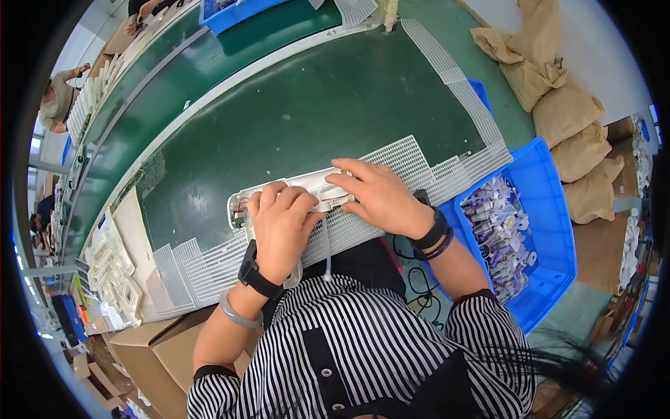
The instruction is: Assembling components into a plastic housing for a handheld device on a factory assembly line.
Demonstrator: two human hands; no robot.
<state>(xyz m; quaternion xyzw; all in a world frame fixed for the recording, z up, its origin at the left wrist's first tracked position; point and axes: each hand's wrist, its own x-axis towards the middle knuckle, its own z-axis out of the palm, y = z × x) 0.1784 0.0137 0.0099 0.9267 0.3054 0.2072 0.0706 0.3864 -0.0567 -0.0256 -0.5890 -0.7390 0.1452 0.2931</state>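
A long white plastic housing point(310, 181) with rounded ends lies open side up near the front edge of the green table. Thin red and other wires show inside its left end. My left hand point(281, 227) is closed over the housing's left half, fingertips curled at its inner parts. With its thumb on the near side and its fingers reaching across, my right hand point(382, 197) grips the right half. A pale cable point(327, 244) hangs from between the hands over the table edge. What lies under my fingertips is partly hidden.
White perforated matting point(398, 162) edges the green tabletop point(300, 119). To the right, a blue bin point(555, 230) holds many small wrapped parts. Clear plastic trays point(115, 265) lie at left, above a cardboard box point(164, 349). Brown sacks point(569, 112) line the wall; other people work at far left.
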